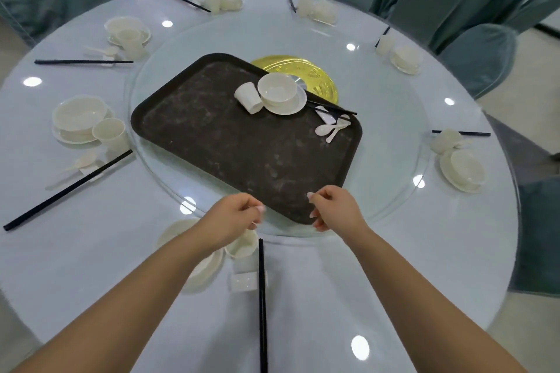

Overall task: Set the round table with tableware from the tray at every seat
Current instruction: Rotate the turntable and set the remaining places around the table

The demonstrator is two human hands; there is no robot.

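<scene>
A dark brown tray (230, 142) lies on the glass turntable (391, 118) in the middle of the round table (333, 297). At the tray's far right end stand a white bowl on a saucer (278, 91), a tipped cup (248, 97), black chopsticks (336, 109), a chopstick rest (325, 116) and white spoons (328, 129). My left hand (233, 215) hovers just before the tray's near edge, fingers loosely curled, holding nothing visible. My right hand (331, 206) hovers at the tray's near corner, also loosely curled. Below my hands, the nearest seat has a plate (209, 266), a cup (242, 245), a rest (244, 281) and chopsticks (262, 306).
Place settings of plates, bowls, cups, spoons and chopsticks ring the table, such as one at the left (78, 118) and one at the right (463, 169). A gold disc (318, 76) shows under the glass behind the tray. Teal-covered chairs (478, 57) surround the table.
</scene>
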